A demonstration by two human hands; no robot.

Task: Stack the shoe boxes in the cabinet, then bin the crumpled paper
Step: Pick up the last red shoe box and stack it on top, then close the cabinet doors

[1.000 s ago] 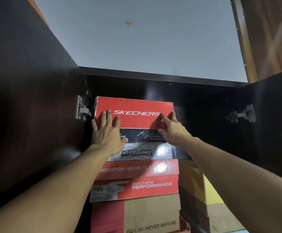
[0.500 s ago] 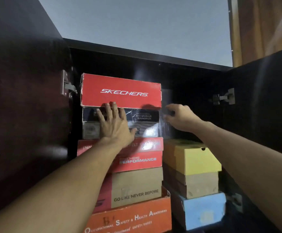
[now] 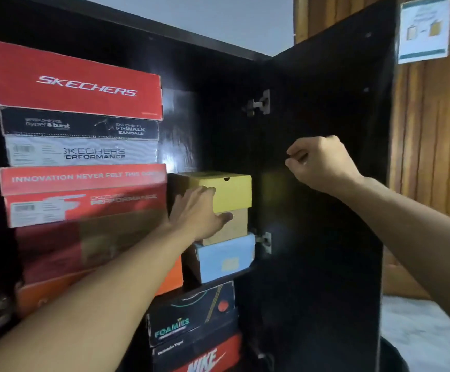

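A dark cabinet (image 3: 218,84) holds two stacks of shoe boxes. The left stack is topped by a red Skechers box (image 3: 76,81), with a black box (image 3: 78,126), a white box (image 3: 81,153) and another red box (image 3: 81,194) under it. The shorter right stack has a yellow-lidded box (image 3: 231,189) above a blue box (image 3: 226,257). My left hand (image 3: 197,213) lies flat, fingers apart, against the front of the yellow-lidded box. My right hand (image 3: 320,162) is curled in a fist in front of the open right door (image 3: 325,210), holding nothing I can see. No crumpled paper is in view.
On the shelf below stand a black Foamies box (image 3: 191,315) and a Nike box (image 3: 205,357). Wood panelling with a paper notice (image 3: 423,28) lies right of the door. A pale floor (image 3: 419,328) and a dark round rim (image 3: 394,355) show at the bottom right.
My view has swung right and down. My left hand left the left stack and now rests on the yellow-lidded box. My right hand pulled back from the boxes toward the open door.
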